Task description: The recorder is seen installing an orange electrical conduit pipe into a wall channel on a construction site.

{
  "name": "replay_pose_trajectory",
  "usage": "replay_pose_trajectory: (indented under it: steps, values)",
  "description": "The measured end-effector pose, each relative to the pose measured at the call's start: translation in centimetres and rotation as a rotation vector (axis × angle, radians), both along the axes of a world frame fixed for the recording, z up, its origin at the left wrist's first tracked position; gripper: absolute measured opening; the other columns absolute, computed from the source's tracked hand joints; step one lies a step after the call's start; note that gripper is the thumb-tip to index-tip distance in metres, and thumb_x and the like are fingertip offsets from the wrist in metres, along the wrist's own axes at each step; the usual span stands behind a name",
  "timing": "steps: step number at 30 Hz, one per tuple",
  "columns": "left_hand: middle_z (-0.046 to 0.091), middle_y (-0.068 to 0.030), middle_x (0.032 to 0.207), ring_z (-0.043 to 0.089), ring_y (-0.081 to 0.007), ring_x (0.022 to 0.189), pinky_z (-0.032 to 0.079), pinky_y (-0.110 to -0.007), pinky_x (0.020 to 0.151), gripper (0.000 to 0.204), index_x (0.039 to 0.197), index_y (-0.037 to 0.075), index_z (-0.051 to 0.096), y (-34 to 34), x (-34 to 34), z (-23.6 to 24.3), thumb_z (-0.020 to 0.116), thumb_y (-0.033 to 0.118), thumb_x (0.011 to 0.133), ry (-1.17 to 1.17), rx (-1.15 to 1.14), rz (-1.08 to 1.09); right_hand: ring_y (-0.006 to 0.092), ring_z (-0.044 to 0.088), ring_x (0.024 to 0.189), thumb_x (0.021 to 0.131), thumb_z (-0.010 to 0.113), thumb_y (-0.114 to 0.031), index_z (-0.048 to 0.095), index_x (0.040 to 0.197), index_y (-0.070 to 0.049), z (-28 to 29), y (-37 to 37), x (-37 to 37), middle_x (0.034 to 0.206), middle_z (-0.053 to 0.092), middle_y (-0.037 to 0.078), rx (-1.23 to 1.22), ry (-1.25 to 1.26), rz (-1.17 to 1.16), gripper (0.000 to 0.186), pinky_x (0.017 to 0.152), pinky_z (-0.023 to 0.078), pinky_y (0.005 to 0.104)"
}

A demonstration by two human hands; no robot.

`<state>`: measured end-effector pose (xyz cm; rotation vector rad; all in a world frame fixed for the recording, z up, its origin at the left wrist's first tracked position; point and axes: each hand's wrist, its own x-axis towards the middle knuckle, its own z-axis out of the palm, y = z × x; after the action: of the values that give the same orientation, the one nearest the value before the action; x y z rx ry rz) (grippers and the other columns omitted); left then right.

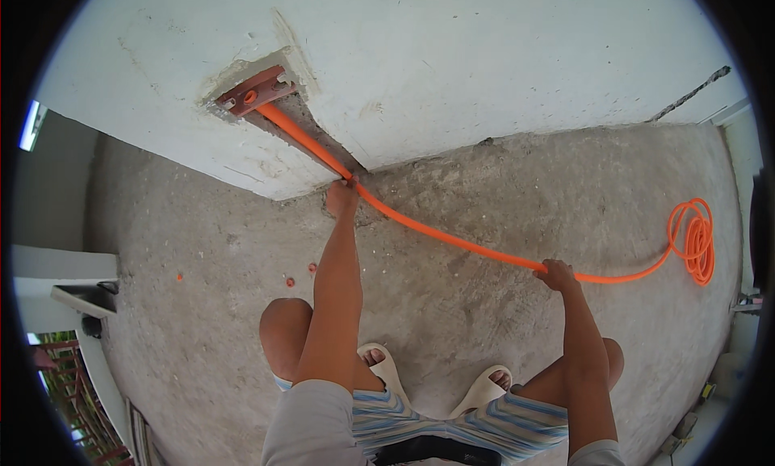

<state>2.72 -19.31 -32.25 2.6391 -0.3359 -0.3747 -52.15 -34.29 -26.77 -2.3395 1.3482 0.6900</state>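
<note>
An orange conduit pipe [436,234] runs from a recessed box in the wall, down a cut channel and out across the floor. My left hand [341,198] is closed round it where the channel meets the floor. Farther along to the right, my right hand [557,275] grips the same pipe. The reddish-brown junction box [260,90] sits tilted in a chipped opening, with the pipe's upper end at its underside. Beyond my right hand the pipe continues to a loose orange coil [699,244] on the floor.
The white wall [484,54] has a rough groove [690,93] at the far right. Small reddish discs [291,282] lie on the concrete floor [210,240] left of my left arm. My sandalled feet stand below the pipe; a dark panel-like object [85,299] is at the left.
</note>
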Motion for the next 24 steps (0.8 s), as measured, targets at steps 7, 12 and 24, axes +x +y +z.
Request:
replay_pose_trajectory:
  steps: [7, 12, 24]
  values:
    - [0.071, -0.0132, 0.090, 0.068, -0.0346, 0.086, 0.054, -0.046, 0.072, 0.040, 0.087, 0.015, 0.073, -0.4, -0.5, 0.6, 0.066, 0.054, 0.080, -0.047, 0.042, 0.032, 0.0351, 0.063, 0.096, 0.077, 0.066, -0.059, 0.072, 0.089, -0.010, 1.8, -0.9, -1.8, 0.093, 0.069, 0.014, 0.168, -0.112, -0.150, 0.051, 0.085, 0.045, 0.0510]
    - [0.070, -0.0146, 0.092, 0.068, -0.0340, 0.089, 0.053, -0.046, 0.075, 0.043, 0.090, 0.014, 0.073, -0.8, 0.3, 0.0, 0.066, 0.055, 0.080, -0.054, 0.042, 0.009, 0.0340, 0.064, 0.093, 0.076, 0.063, -0.065, 0.072, 0.087, -0.010, 2.6, -2.7, -2.1, 0.093, 0.068, 0.012, -0.019, -0.064, -0.157, 0.056, 0.086, 0.041, 0.0549]
    - [0.070, -0.0151, 0.090, 0.067, -0.0353, 0.087, 0.052, -0.047, 0.073, 0.042, 0.092, 0.015, 0.073, -1.4, -0.5, -0.1, 0.066, 0.055, 0.079, -0.083, -0.035, 0.083, 0.0322, 0.065, 0.090, 0.075, 0.068, -0.058, 0.073, 0.087, -0.009, 1.4, -3.6, -4.2, 0.086, 0.070, 0.013, 0.038, -0.082, -0.235, 0.051, 0.089, 0.039, 0.0485]
